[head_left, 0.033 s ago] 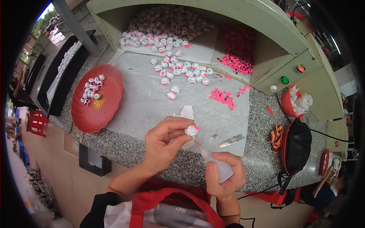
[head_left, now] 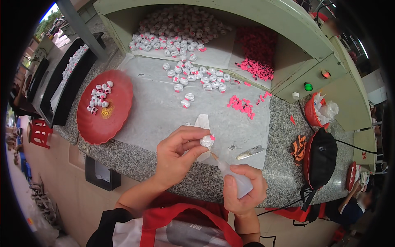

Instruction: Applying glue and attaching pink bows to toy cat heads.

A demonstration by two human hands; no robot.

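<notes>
I can steer through the free lane just right of the red plate [head_left: 119, 119], over the pale sheet [head_left: 148, 103]. Farther right of that plate, loose white pieces [head_left: 191, 77], the left hand [head_left: 176, 158] and a metal blade [head_left: 250, 152] obstruct me; well apart from it, a black bag [head_left: 323, 158].

We count one white piece [head_left: 207, 142] in the left hand [head_left: 175, 158] and one bottle [head_left: 242, 186] in the right hand [head_left: 252, 187]. Beyond the left hand we find two loose white pieces [head_left: 189, 97]; left of it, one red plate [head_left: 117, 96]; beyond the right, one metal blade [head_left: 250, 152] and three round controls [head_left: 308, 86].
</notes>
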